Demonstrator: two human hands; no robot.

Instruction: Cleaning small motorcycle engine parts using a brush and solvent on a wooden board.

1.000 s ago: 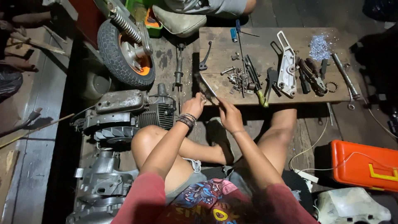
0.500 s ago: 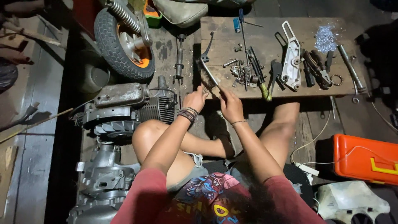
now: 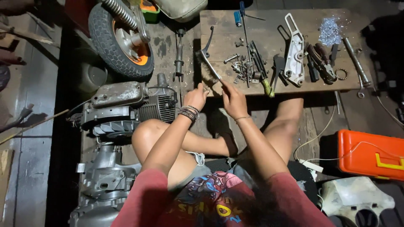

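My right hand (image 3: 234, 101) grips the handle of a wire brush (image 3: 207, 70) whose bristles rest on the front left corner of a wooden board (image 3: 219, 25). My left hand (image 3: 195, 96), with dark bracelets on its wrist, is pinched on a small part (image 3: 206, 89) held just below the brush. Both hands meet at the board's near edge, above my crossed bare legs.
Bolts, screwdrivers (image 3: 244, 25), pliers (image 3: 322, 63), a white metal bracket (image 3: 294, 50) and a wrench (image 3: 357, 63) lie on the board. A small engine (image 3: 126, 105) sits at my left, a wheel (image 3: 122, 38) beyond it. An orange toolbox (image 3: 370, 153) stands at the right.
Both hands have stayed together at the board's near edge. The brush has shifted a little against the small part, and my head view has tilted slightly.
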